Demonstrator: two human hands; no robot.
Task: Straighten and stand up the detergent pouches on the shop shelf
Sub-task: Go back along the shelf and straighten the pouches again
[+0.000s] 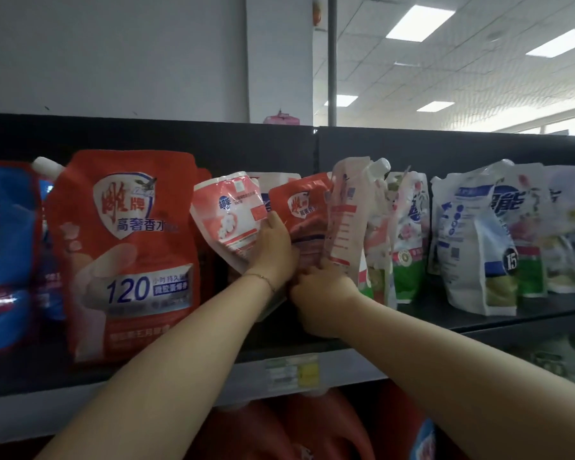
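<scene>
Both arms are up at the shelf [478, 322], right in the crowded middle of the row. The left hand [274, 257] is wedged between the tilted pink-and-white pouch [228, 214] and the small red pouch [304, 207], thumb pointing up, fingers hidden, so I cannot tell its grip. The right hand [319, 297] has its fingers curled round the foot of that small red pouch, which leans beside a pale pink spouted pouch [346, 214]. A big red pouch [127, 254] stands upright at the left.
</scene>
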